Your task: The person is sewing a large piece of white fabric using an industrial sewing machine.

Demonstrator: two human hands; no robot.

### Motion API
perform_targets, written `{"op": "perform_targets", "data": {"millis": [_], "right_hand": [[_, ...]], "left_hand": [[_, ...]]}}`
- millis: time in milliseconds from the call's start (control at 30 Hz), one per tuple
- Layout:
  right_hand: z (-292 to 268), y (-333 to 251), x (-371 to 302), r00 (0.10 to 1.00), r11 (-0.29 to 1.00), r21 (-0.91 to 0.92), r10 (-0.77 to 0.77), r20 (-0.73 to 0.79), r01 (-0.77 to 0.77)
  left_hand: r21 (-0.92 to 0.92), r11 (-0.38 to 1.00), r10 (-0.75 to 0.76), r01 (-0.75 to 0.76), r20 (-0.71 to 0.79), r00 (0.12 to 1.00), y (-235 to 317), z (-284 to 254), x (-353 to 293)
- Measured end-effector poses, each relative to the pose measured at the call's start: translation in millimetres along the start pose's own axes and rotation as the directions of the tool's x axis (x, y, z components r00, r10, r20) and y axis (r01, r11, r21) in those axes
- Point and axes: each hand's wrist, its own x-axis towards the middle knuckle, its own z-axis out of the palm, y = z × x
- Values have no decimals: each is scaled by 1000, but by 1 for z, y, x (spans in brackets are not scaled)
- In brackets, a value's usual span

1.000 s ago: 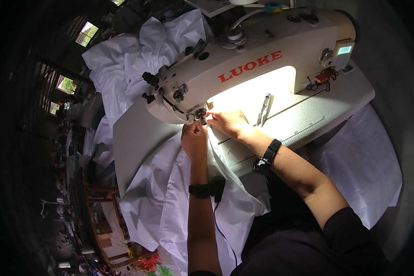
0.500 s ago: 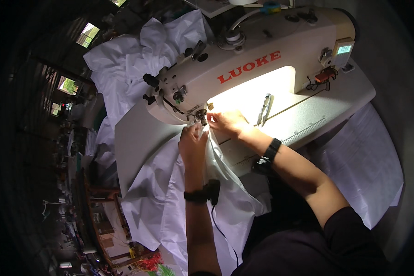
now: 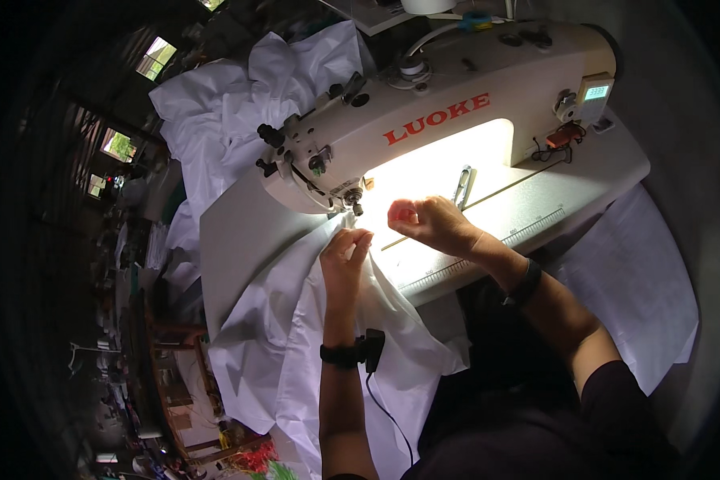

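1. The white fabric [image 3: 328, 336] lies across the front of the bench [image 3: 240, 240], its top edge fed up to the needle area [image 3: 354, 204] of the cream industrial sewing machine [image 3: 456, 112]; the rest hangs off the near edge toward 6 o'clock.
2. The left hand [image 3: 344, 254] is at 6 o'clock of the needle, fingers curled and pinching the fabric edge.
3. The right hand [image 3: 430, 224] is at 3 o'clock of the needle, loosely clenched over the lit machine bed; whether it grips any fabric I cannot tell.
4. To do this well, I judge the edge should be kept flat and aligned under the presser foot, with fingertips clear of the needle.
5. More white fabric [image 3: 240, 104] is heaped behind the machine at 10 o'clock; a ruler strip [image 3: 496, 248] runs along the bench front.
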Motion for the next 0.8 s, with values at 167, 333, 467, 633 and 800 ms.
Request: {"op": "perform_targets", "data": {"millis": [167, 333, 467, 633, 800], "right_hand": [[-40, 32, -24, 984, 733, -662, -173, 35, 153], [-69, 52, -34, 958, 610, -766, -287, 27, 204], [-58, 53, -22, 947, 443, -862, -297, 119, 248], [-28, 26, -39, 996, 948, 311, 41, 73, -61], [-5, -1, -42, 943, 955, 216, 130, 305, -201]], "left_hand": [[-22, 994, -108, 106, -125, 986, 0, -12, -18], [-10, 998, -56, 55, -77, 995, 16, -7, -35], [-166, 980, -132, 106, -154, 979, 28, 2, -38], [-271, 939, -264, 212, -169, 950, 27, 5, -41], [-390, 897, -292, 209, -167, 942, 29, 10, -38]]}}
